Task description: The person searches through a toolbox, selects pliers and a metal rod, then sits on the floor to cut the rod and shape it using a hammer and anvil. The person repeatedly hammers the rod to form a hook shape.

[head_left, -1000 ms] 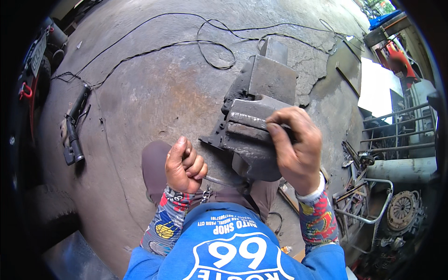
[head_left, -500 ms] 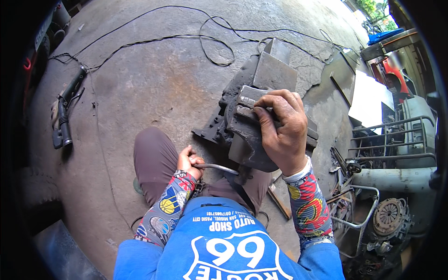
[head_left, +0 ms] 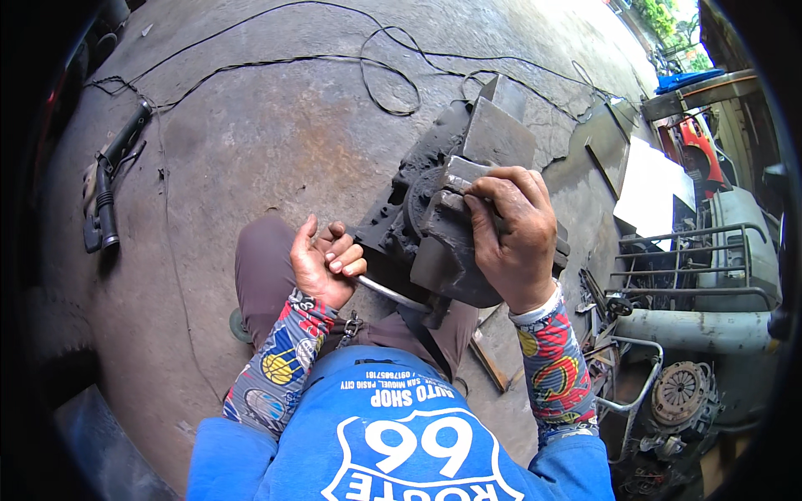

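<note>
A dark, worn bench vise (head_left: pixel 455 242) stands low between my knees, with its jaws facing up. My left hand (head_left: pixel 328 263) is palm up at the end of its bent steel handle (head_left: pixel 388 292), fingers curled loosely at the bar and thumb stretched out. My right hand (head_left: pixel 516 234) rests over the top of the jaws, thumb and fingertips pressed together at the jaw gap. Whatever lies between those fingertips is too small and covered to name. A worn, shiny metal edge (head_left: pixel 459 173) shows beside them.
A black cable (head_left: pixel 388 71) loops across the concrete floor ahead. At the left lies a dark tube-shaped tool (head_left: pixel 107 196). On the right are a white sheet (head_left: pixel 656 188), a metal rack (head_left: pixel 693 259), a clutch cover (head_left: pixel 678 392) and scrap pieces. A wood strip (head_left: pixel 490 363) lies by my right knee.
My left hand has swung up and forward with the handle's end, turning palm up and loosening its fingers. The right hand keeps its place on the jaws. The view has shifted slightly.
</note>
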Demonstrator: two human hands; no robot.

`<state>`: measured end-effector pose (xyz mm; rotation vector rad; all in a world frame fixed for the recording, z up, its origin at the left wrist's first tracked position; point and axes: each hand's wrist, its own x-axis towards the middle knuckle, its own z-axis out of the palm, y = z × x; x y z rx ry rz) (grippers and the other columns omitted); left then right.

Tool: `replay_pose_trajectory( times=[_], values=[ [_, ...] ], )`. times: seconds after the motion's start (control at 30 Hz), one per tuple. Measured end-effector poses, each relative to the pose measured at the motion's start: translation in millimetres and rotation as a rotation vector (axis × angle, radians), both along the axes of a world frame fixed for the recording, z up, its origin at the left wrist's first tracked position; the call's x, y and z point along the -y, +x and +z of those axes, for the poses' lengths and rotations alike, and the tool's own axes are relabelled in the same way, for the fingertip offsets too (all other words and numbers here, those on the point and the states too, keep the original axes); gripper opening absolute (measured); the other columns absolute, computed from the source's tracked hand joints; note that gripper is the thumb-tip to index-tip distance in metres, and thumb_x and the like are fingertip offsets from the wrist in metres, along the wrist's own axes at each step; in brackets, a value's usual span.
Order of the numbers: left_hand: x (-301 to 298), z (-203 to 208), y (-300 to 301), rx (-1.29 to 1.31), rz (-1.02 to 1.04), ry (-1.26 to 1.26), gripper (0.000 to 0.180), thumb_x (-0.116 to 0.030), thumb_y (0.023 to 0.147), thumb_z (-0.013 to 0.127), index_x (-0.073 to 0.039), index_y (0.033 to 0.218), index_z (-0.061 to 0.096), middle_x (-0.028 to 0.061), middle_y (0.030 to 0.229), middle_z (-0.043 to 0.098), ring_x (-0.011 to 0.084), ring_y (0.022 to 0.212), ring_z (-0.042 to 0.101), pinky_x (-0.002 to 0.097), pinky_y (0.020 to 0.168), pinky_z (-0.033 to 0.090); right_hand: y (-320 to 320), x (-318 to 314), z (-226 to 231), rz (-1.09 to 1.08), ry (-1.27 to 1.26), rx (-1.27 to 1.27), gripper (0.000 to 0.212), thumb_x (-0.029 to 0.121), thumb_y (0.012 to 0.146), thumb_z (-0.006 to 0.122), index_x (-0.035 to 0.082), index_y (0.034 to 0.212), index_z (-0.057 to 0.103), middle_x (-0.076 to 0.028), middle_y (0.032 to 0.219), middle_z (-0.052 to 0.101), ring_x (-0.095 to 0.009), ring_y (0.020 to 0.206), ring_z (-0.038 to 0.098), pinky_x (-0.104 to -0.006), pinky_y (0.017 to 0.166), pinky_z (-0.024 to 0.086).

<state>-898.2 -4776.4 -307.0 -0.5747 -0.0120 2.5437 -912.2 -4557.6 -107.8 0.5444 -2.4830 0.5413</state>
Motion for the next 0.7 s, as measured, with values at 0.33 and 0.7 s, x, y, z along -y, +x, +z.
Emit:
replay_pose_trajectory(
  times=[0.33,0.7],
  values=[
    [-65.8,-92.7,40.5,0.558,-0.385,-0.374,0.024,-0.030,0.101,0.055,-0.008,0.090,0.054,-0.0054,0.058,0.038,0.0086,0.046,0.037,0.0267,0.049,0.039,-0.3,-3.0,-5.7,0.029,-0.069,-0.010,0.017,-0.004,0.075,0.075,0.001,0.090,0.069,-0.012,0.091,0.066,-0.030,0.083,0.060,-0.0371,0.074,0.049],
    [-119.4,-151.6,48.8,-0.902,-1.132,-0.790,0.040,-0.033,0.099,0.058,0.000,0.119,0.067,0.0164,0.100,0.074,0.0244,0.095,0.073,0.0372,0.081,0.058,0.9,-3.5,-7.1,0.016,-0.085,-0.030,0.015,-0.003,0.074,0.075,0.002,0.087,0.070,-0.012,0.088,0.066,-0.030,0.081,0.061,-0.0382,0.072,0.050]
  ],
)
